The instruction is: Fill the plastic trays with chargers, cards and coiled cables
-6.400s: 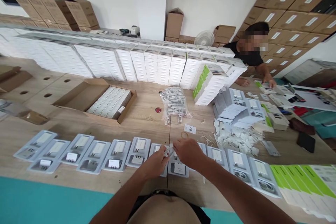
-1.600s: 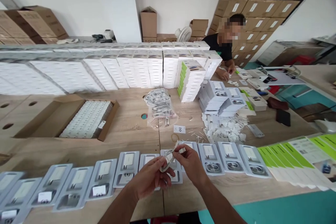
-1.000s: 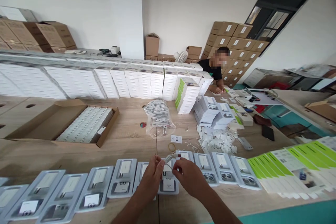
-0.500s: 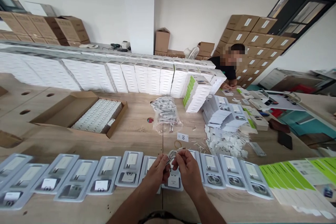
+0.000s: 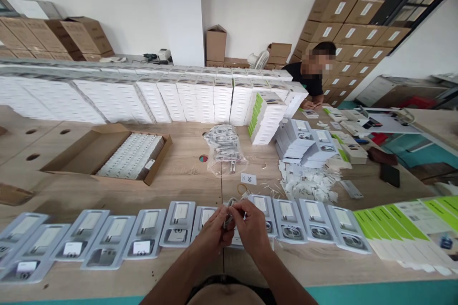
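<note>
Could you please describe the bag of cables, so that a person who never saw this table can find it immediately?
Find the long wall of white boxes across the table. Just in front, between the open brown carton at left and the green-edged stack at right, lies the bag of cables. Unlike both neighbours, it is soft and see-through, with bundled pale cables inside.

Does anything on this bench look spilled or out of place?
Yes: the white pieces lie in a loose, jumbled heap in front of the stacked trays, untidy against the neat wall of boxes. A stray card lies left of the heap, apart from it. The held cable is mostly hidden, so damage can't be judged.
</note>
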Demonstrator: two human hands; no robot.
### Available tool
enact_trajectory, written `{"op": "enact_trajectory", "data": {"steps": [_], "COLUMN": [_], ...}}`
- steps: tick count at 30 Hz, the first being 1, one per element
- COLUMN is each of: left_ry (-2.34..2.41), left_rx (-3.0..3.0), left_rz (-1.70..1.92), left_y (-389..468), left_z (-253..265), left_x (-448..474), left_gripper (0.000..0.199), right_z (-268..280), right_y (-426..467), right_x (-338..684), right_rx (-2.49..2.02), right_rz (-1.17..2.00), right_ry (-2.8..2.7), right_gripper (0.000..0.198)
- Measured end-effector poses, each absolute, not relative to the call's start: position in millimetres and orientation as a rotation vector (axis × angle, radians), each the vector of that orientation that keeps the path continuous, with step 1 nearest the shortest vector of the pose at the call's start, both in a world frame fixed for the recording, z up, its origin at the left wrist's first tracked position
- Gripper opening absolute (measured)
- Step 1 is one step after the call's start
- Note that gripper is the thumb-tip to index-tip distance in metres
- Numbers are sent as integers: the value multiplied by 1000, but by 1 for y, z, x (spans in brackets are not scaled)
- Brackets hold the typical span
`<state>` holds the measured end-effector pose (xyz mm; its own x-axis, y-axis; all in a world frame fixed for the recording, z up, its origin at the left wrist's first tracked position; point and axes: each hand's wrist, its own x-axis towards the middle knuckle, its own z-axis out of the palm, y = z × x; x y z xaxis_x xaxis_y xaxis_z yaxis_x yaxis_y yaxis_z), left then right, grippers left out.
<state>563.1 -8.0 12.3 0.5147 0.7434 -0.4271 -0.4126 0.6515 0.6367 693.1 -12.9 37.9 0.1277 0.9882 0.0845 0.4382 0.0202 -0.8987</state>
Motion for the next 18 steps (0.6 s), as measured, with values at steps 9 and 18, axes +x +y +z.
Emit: {"op": "enact_trajectory", "data": {"steps": [9, 18], "left_ry": [675, 1067], "left_rx": [656, 1500], "left_rz": [714, 697], "left_y": [0, -1], "left_z": [14, 44], "left_x": [545, 523], "left_gripper": [34, 31], "right_z": [20, 34], "right_y": [-3, -15], "right_x": [700, 736], "right_rx": [-1434, -1399], "right_rz": [958, 1095], "right_ry": [-1231, -1664], "right_gripper": [65, 42]}}
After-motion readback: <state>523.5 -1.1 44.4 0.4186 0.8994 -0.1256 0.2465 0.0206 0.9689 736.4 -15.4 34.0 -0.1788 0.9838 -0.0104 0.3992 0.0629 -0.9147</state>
